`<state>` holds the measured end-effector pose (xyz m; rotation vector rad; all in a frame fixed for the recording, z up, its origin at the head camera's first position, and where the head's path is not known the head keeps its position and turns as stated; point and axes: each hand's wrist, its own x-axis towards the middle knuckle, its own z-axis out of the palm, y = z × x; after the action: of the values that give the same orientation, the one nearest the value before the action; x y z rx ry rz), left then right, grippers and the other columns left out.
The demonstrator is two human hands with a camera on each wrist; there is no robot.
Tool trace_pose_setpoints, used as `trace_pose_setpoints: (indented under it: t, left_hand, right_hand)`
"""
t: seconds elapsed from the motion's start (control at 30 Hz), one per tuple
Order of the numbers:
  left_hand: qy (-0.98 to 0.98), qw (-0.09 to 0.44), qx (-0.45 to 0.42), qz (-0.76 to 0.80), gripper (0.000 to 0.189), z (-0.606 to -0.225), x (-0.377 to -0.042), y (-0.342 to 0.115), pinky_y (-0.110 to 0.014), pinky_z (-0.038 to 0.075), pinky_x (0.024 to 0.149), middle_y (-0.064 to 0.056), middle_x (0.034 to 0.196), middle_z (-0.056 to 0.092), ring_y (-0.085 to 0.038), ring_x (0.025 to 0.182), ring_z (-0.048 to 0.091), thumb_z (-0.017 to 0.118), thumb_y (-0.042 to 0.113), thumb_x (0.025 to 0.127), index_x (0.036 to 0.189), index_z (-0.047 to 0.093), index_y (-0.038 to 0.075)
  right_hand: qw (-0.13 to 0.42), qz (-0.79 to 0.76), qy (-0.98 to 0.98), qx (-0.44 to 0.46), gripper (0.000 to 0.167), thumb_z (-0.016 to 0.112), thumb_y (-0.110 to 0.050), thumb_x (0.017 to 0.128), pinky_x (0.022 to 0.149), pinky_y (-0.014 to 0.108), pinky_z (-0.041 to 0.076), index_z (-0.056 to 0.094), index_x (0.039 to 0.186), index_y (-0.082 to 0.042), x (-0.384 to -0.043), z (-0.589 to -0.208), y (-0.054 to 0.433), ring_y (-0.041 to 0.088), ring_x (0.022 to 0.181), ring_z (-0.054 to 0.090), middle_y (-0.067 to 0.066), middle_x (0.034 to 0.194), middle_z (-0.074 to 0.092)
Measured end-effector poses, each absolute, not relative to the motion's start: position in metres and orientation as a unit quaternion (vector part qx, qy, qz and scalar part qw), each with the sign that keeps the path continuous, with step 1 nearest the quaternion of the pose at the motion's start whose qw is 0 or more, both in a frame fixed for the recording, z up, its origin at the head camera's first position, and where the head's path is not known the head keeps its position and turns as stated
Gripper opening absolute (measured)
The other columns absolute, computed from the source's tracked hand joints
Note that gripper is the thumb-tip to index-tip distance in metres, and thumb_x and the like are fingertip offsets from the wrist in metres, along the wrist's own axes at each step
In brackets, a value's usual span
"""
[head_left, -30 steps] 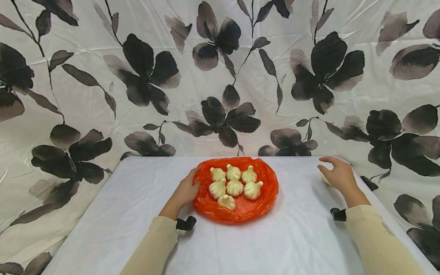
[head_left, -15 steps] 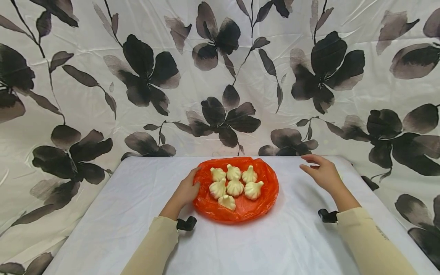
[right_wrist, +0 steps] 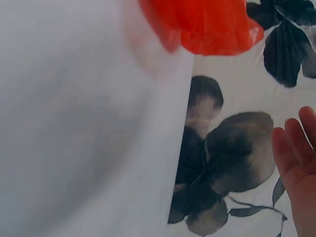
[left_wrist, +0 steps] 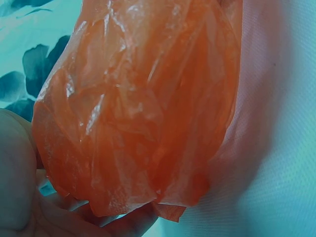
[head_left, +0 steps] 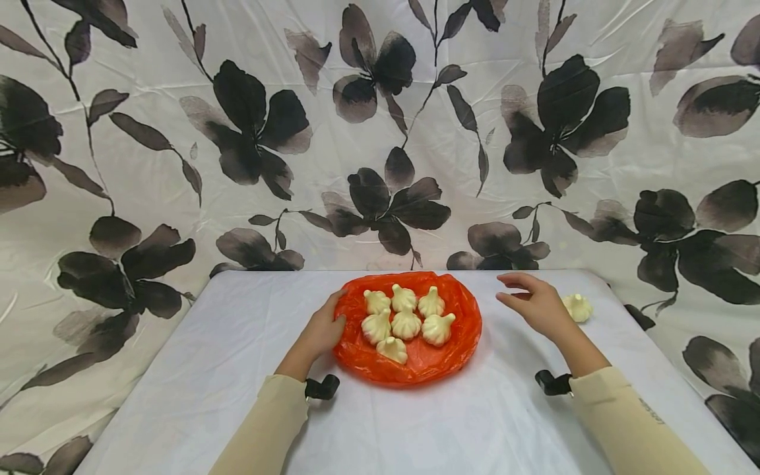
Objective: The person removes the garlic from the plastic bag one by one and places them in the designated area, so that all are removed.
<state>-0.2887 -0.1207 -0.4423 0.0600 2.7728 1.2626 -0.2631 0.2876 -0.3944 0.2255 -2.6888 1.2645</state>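
A red plastic bag (head_left: pixel 415 369) stands on the table, its mouth spread wide and round. Several pale garlic bulbs (head_left: pixel 406 324) lie inside it. At the bag's left side, my left hand (head_left: pixel 320 328) holds the edge; the left wrist view shows fingers (left_wrist: pixel 129 223) reaching behind the crinkled plastic. My right hand (head_left: pixel 537 305) hovers right of the bag with nothing in it, thumb and fingers apart and pointing left. One more garlic bulb (head_left: pixel 577 307) lies on the table beyond the right wrist. The right wrist view catches this hand's fingers (right_wrist: pixel 291 140), loosely extended.
A white cloth covers the table (head_left: pixel 451 429). Behind its far edge hangs a pale curtain (head_left: pixel 463 231) with dark flowers. Each wrist carries a small black camera mount, the left mount (head_left: pixel 322 386) near the bag.
My empty right hand has moved left from the lone garlic bulb toward the bag, bringing that bulb into full view. My left hand and the bag stay put.
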Motion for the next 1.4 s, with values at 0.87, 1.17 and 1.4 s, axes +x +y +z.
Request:
trace_pose_setpoints:
  t: [0.87, 1.17, 1.4]
  left_hand:
    - [0.909, 0.042, 0.025, 0.413, 0.057, -0.444, -0.288, -0.121, -0.059, 0.038, 0.108, -0.015, 0.154, 0.037, -0.039, 0.137, 0.042, 0.042, 0.017, 0.098, 0.153, 0.025, 0.022]
    - [0.910, 0.042, 0.024, 0.412, 0.057, -0.443, -0.286, -0.121, -0.058, 0.039, 0.108, -0.014, 0.154, 0.037, -0.038, 0.137, 0.042, 0.042, 0.017, 0.098, 0.153, 0.026, 0.023]
    - [0.911, 0.041, 0.023, 0.410, 0.056, -0.442, -0.286, -0.123, -0.058, 0.036, 0.110, -0.014, 0.154, 0.037, -0.038, 0.139, 0.040, 0.042, 0.018, 0.099, 0.153, 0.026, 0.023]
  right_hand:
    - [0.031, 0.439, -0.888, 0.135, 0.042, 0.070, -0.020, 0.087, 0.085, 0.039, 0.059, 0.061, 0.127, -0.011, -0.259, -0.409, 0.234, 0.031, 0.104, 0.067, 0.015, 0.126, 0.063]
    - [0.029, 0.422, -0.893, 0.154, 0.042, 0.073, -0.017, 0.086, 0.092, 0.042, 0.056, 0.063, 0.125, -0.007, -0.264, -0.415, 0.224, 0.032, 0.112, 0.062, 0.014, 0.125, 0.063]
    - [0.032, 0.411, -0.895, 0.173, 0.039, 0.073, -0.016, 0.085, 0.090, 0.042, 0.057, 0.065, 0.121, -0.005, -0.264, -0.422, 0.216, 0.031, 0.108, 0.064, 0.015, 0.117, 0.067]
